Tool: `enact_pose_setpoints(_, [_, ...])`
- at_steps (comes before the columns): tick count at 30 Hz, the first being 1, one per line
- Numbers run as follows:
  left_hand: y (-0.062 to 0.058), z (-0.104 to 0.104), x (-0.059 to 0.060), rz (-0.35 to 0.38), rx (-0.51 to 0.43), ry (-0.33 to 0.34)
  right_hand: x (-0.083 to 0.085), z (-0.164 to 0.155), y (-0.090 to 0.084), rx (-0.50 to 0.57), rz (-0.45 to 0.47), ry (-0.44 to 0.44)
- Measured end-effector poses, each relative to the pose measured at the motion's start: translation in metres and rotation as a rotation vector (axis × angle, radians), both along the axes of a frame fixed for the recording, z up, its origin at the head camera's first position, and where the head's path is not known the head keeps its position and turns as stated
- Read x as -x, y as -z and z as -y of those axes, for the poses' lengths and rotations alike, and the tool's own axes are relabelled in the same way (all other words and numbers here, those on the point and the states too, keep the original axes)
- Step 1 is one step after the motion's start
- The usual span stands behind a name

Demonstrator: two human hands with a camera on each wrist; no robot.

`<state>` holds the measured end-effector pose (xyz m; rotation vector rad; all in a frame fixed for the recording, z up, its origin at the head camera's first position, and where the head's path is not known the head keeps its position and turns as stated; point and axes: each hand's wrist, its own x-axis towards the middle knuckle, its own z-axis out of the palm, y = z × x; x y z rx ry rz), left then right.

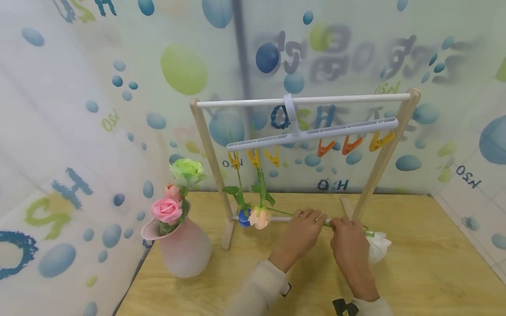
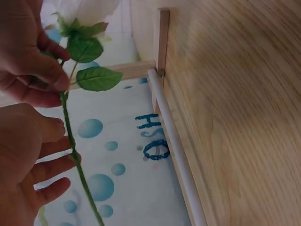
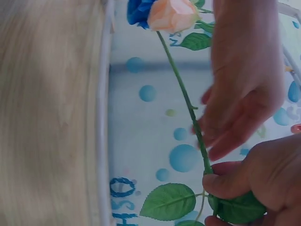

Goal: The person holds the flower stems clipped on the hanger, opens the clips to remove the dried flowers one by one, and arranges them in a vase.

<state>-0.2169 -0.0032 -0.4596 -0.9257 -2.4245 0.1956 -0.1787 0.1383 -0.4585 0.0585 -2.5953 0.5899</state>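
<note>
My right hand (image 1: 349, 248) pinches the green stem (image 3: 183, 84) of a white artificial rose (image 1: 378, 246) between thumb and fingers, just below its leaves (image 2: 99, 78). The bloom points to the right, and the stem runs left across the front of the wooden rack. Farther along the stem is my left hand (image 1: 302, 237), its fingers loosely extended with the fingertips at the stem. In the left wrist view its thumb (image 2: 49, 127) stands apart from the stem. Behind the hands, a blue flower (image 1: 243, 218) and a peach flower (image 1: 259, 217) hang head down from yellow clips (image 1: 254, 158).
A pale hanger (image 1: 312, 134) hooks over the rack's white top bar (image 1: 245, 102), tilted up to the right. Orange clips (image 1: 351, 145) and a yellow clip (image 1: 381, 141) hang at its right. A pink vase (image 1: 186, 250) with several flowers stands left on the wooden table (image 1: 435, 272).
</note>
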Motion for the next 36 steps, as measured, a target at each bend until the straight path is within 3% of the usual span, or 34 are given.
enact_pose_setpoints(7, [-0.004,-0.011,-0.003,0.073,0.008,-0.019,-0.002,-0.006,-0.008,-0.059,-0.148,-0.013])
enact_pose_setpoints(14, [-0.007,-0.011,-0.006,0.128,-0.113,-0.043,0.003,-0.005,-0.005,-0.049,-0.379,-0.061])
enact_pose_setpoints(18, [-0.014,-0.007,-0.011,0.063,-0.218,-0.054,0.006,-0.003,-0.005,0.002,-0.606,-0.062])
enact_pose_setpoints(22, [-0.026,-0.001,-0.016,-0.075,-0.313,-0.057,0.010,0.000,-0.009,0.147,-0.844,-0.023])
enact_pose_setpoints(25, [-0.038,0.006,-0.020,-0.147,-0.357,-0.060,0.012,0.003,-0.013,0.274,-0.967,0.028])
enact_pose_setpoints(29, [-0.056,0.014,-0.026,-0.156,-0.410,-0.053,0.016,0.001,-0.014,0.357,-0.985,0.077])
enact_pose_setpoints(36, [-0.084,0.021,-0.046,-0.122,-0.546,0.038,0.023,-0.010,-0.008,0.348,-0.844,0.058])
